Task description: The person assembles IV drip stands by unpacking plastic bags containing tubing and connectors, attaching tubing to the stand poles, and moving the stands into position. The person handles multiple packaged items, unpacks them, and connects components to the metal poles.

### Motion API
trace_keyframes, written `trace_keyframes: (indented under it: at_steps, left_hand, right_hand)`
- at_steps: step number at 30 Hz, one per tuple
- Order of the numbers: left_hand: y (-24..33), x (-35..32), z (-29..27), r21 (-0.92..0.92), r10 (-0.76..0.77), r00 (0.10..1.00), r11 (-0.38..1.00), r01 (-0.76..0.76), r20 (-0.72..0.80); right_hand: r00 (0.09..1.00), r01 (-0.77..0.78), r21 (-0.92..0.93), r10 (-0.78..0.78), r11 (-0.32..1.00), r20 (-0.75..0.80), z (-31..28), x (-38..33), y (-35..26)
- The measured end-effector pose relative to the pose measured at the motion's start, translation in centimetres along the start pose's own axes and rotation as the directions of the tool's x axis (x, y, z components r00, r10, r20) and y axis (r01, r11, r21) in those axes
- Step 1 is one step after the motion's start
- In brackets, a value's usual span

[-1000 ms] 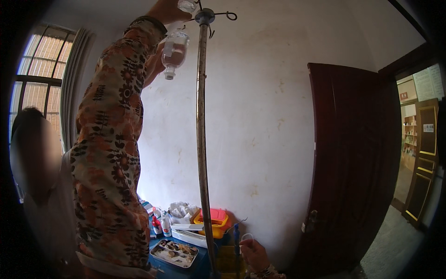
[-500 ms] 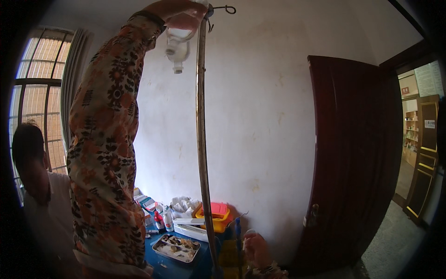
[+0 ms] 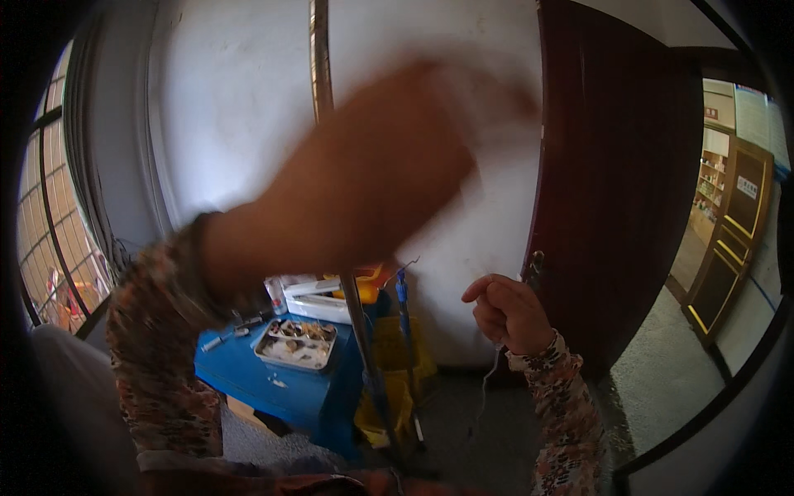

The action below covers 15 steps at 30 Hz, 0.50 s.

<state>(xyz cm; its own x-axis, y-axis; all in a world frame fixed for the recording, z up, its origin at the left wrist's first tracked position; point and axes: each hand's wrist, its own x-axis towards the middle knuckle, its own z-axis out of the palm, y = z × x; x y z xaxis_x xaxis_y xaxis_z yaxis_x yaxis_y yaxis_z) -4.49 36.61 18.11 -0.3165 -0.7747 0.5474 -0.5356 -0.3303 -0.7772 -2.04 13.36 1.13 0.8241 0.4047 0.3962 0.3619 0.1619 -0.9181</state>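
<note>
My left hand [image 3: 372, 178] crosses the middle of the view, heavily smeared by motion. Its fingers point toward the upper right, and a pale, see-through blur [image 3: 484, 103] lies beside them, too unclear to name. Behind this hand stands a metal drip pole [image 3: 321, 58], partly hidden by it. Lower right, my right hand [image 3: 517, 318] is closed, its index finger extending to the left. A thin clear tube [image 3: 486, 384] hangs down from below that fist. Both sleeves are flower-patterned.
On a blue table [image 3: 248, 364] lie a metal tray [image 3: 294, 345] with small items, a syringe [image 3: 217, 341] and a white box [image 3: 318, 306]. Yellow bins [image 3: 389, 405] and a second pole [image 3: 403, 310] stand beside it. A dark red door [image 3: 620, 182] is at right.
My left hand has come down from the pole's top, where it was at a clear drip bottle. My right hand has risen and moved right. The view has tilted downward.
</note>
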Motion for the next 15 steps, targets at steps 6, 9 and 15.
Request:
trace_keyframes:
  at_steps: [6, 9, 15]
  left_hand:
    - [6.6, -6.6, 5.9, -0.439, -0.009, 0.626, 0.705, 0.557, 0.78]
    - [7.1, -8.2, 5.7, -0.529, -0.239, 0.631, 0.375, 0.761, 0.738]
    - [6.8, -9.6, 4.8, -0.565, -0.233, 0.789, 0.587, 0.58, 0.568]
  right_hand:
    - [0.971, -0.002, 0.267, -0.063, 0.964, 0.232, 3.8, -1.2, 0.3]
    - [0.992, 0.039, 0.325, -0.075, 0.945, 0.1, 3.0, -2.3, 0.5]
    - [0.987, -0.076, -0.013, 0.077, 0.997, 0.138, 1.6, -2.8, 0.9]
